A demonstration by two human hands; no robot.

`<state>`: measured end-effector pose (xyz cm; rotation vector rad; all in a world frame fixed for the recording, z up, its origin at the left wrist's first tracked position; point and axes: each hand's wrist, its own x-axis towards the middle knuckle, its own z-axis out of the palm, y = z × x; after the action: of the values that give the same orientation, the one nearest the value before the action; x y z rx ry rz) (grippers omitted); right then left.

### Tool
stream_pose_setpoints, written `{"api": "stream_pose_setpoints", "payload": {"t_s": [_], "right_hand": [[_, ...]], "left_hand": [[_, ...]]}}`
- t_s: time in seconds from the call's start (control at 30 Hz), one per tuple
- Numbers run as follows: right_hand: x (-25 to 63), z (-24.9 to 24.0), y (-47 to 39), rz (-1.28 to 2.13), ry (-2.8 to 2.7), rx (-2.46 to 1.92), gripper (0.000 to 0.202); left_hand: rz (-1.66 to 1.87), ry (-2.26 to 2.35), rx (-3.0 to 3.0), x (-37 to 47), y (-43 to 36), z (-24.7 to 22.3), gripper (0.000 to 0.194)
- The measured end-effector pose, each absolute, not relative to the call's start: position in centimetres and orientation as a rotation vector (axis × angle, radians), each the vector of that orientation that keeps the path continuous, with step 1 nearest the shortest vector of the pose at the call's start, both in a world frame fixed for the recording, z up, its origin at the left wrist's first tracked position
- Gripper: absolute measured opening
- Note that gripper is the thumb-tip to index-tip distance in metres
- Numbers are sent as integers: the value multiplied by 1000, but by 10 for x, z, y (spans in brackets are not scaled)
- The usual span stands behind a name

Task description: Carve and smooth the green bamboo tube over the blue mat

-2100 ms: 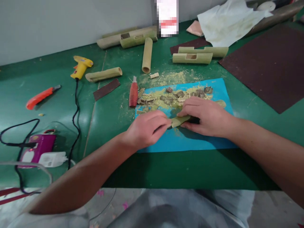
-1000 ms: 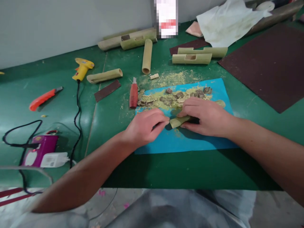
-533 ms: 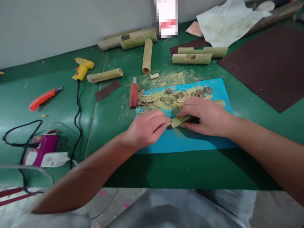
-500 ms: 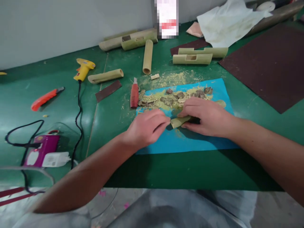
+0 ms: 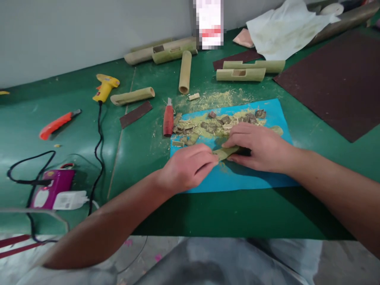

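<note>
My right hand (image 5: 257, 148) is closed around a short green bamboo piece (image 5: 227, 152), thumb below and fingers above, over a blue sheet (image 5: 252, 180). The fingers of my left hand (image 5: 191, 166) are pinched together at the left end of that piece and cover it. What lies between those fingertips is hidden. Behind both hands, bamboo shavings and brown scraps (image 5: 210, 126) are strewn over the sheet. A red-handled carving knife (image 5: 168, 120) lies by the sheet's left edge, blade pointing away.
Cut bamboo tubes (image 5: 241, 75) lie along the back of the green table (image 5: 142, 158). To the left are a yellow glue gun (image 5: 106, 87), an orange utility knife (image 5: 57, 126) and a purple power box (image 5: 57, 184) with cables. A dark brown sheet (image 5: 335, 87) covers the right side.
My left hand has moved slightly right and down, so its fingertips now overlap the left end of the bamboo piece. My right hand keeps its hold there.
</note>
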<state>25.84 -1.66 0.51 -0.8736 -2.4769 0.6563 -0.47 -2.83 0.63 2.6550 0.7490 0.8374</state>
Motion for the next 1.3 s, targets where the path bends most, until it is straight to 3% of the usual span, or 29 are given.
{"api": "stream_pose_setpoints", "payload": {"t_s": [0.37, 1.0, 1.3], "right_hand": [[258, 5, -16, 676, -2474, -868, 6], [261, 9, -20, 476, -2548, -775, 24], [261, 5, -17, 631, -2496, -864, 10]], "left_hand": [[838, 732, 2556, -5, -25, 7, 14], [941, 729, 2529, -8, -21, 5, 7], [841, 645, 2558, -4, -21, 4, 11]]}}
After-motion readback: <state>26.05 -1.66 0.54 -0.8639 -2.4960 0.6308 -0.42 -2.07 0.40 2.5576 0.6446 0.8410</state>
